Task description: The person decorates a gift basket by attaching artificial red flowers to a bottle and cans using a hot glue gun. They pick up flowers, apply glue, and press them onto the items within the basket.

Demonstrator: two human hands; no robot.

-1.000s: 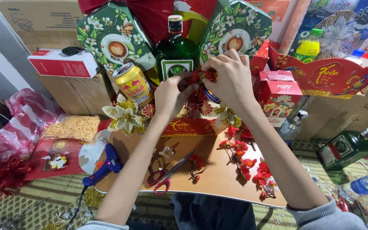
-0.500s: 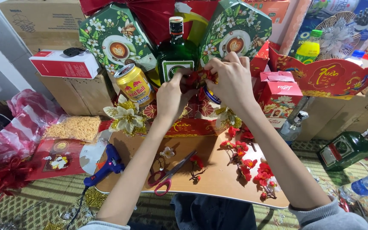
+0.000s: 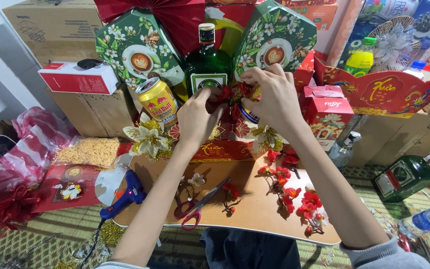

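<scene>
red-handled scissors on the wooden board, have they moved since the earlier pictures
No. The red-handled scissors lie in the same spot on the wooden board, between the blue glue gun and the red flower sprigs.

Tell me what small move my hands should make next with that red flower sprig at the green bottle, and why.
Probably press the red flower sprig flat against the green bottle. Both the left hand and the right hand pinch it right at the bottle's front, so it seems placed but not yet fixed.
</scene>
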